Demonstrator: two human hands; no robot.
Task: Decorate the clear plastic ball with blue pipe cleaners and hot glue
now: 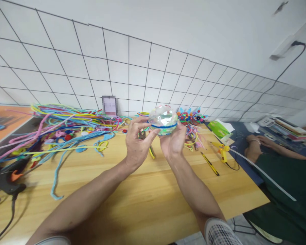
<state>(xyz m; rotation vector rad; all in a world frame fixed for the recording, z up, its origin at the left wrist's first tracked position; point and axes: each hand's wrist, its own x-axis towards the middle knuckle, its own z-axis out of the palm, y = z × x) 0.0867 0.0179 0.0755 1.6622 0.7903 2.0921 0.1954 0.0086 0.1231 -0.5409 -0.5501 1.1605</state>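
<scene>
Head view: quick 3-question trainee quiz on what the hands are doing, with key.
1. True or false: both hands grip the clear ball above the wooden table.
2. What lies on the table right of the right hand? A) yellow utility knife B) hammer C) scissors
3. Fill in: the pile left of the left hand is coloured ____ cleaners.

Key: 1 true. 2 A, the yellow utility knife, near a yellow glue gun. 3 pipe; the pipe cleaners spread toward the tiled wall.
</scene>
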